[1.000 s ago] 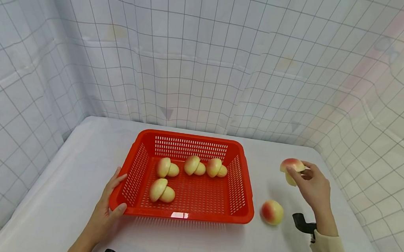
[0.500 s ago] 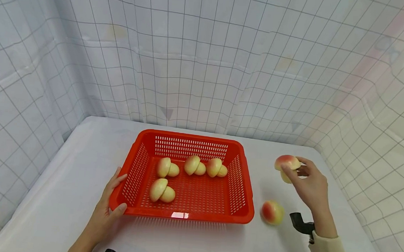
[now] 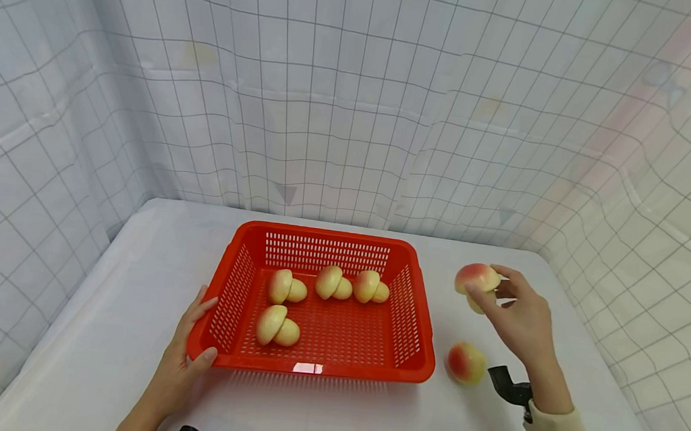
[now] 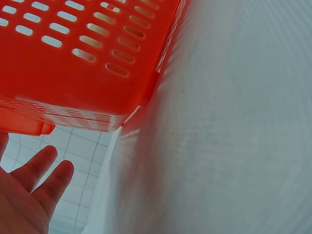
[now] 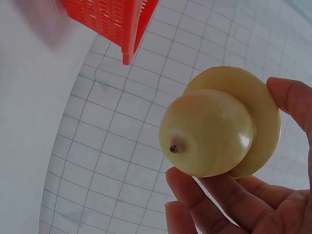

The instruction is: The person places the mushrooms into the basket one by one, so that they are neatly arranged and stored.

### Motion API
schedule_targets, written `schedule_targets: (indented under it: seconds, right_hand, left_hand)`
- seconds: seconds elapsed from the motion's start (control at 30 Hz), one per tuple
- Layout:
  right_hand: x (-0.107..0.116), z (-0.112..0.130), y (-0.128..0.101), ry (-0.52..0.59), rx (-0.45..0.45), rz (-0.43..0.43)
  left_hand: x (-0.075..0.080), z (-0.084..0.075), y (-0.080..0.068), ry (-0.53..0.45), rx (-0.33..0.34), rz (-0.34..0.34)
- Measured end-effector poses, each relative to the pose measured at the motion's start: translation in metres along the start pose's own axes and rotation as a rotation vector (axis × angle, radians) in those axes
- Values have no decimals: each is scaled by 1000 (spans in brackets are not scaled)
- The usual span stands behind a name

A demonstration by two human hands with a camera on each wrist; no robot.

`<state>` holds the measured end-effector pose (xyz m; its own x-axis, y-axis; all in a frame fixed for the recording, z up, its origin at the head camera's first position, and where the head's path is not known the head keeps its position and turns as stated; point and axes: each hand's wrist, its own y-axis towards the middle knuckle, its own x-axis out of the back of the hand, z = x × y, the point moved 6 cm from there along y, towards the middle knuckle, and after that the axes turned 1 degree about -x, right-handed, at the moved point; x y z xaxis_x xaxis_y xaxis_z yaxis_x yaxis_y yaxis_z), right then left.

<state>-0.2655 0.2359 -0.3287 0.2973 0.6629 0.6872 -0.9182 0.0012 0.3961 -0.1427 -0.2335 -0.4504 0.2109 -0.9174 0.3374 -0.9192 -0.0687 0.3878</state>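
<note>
In the head view my right hand pinches a toy mushroom above the table, right of the basket. Its cap is red and yellow; the right wrist view shows its pale round stem with a dark nub at the end. My left hand holds the front left corner of a red plastic basket, thumb over the front rim. Several similar mushrooms lie on their sides in the basket, one of them a pale mushroom near the front. The left wrist view shows two extended fingers below the rim.
A round red and yellow piece sits on the white-covered table, just right of the basket's front right corner. White gridded curtains stand behind the table and at both sides.
My right hand has moved left toward the basket, carrying the mushroom with it. The left hand and the basket have stayed in place.
</note>
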Motion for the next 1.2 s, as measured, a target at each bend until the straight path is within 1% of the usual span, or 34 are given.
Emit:
schedule_targets:
  seconds: [0.23, 0.53, 0.7, 0.93, 1.2]
  right_hand:
    - [-4, 13, -4, -11, 42, 23]
    - [-14, 29, -10, -4, 98, 75]
    - [-20, 36, -13, -6, 109, 110]
    - [-30, 41, -16, -15, 92, 154]
    - [-39, 50, -20, -27, 116, 198]
  left_hand:
    - [0, 2, 0, 9, 10, 0]
    - [0, 2, -1, 8, 0, -1]
    - [0, 1, -1, -3, -6, -1]
    - [0, 0, 0, -10, -21, 9]
    - [0, -1, -1, -17, -27, 12]
